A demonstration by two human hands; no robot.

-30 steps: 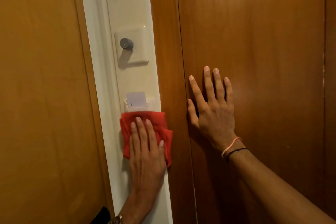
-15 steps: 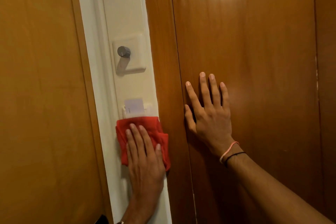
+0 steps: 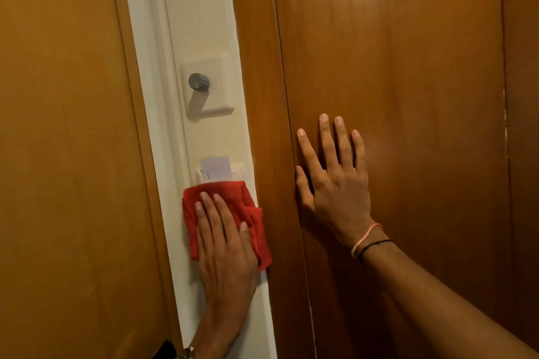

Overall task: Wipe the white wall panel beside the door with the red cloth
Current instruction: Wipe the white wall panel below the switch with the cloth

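Head view. The glossy reddish-brown wooden door (image 3: 408, 96) fills the frame to the right of the narrow white wall panel (image 3: 201, 17), which serves here as the landmark; a lighter orange-brown wooden surface (image 3: 58, 125) fills the frame to the panel's left. The panel runs as a tall upright strip from the top edge of the frame to the bottom. A brown wooden door frame strip (image 3: 256, 67) stands between the panel's right edge and the door.

The right hand (image 3: 335, 183) lies flat on the door, well to the right of the panel, palm against the wood and fingers spread apart, grasping nothing; a pink band and a black band (image 3: 367, 242) circle its wrist. The left hand (image 3: 224, 245) lies flat on the panel's lower part, fingers extended and close together, pressing the crumpled red cloth (image 3: 250, 224) against the white surface; the cloth spans the panel's width and its right edge overlaps the door frame strip. A metal wristband (image 3: 186, 354) shows at the left wrist, at the bottom of the frame.

On the panel's middle part sits a white square switch plate (image 3: 215, 96) bearing a round grey knob (image 3: 198, 81). Just above the cloth, a white card holder (image 3: 239, 173) carries a pale upright card (image 3: 215, 169); the cloth's top edge touches the holder's lower part.
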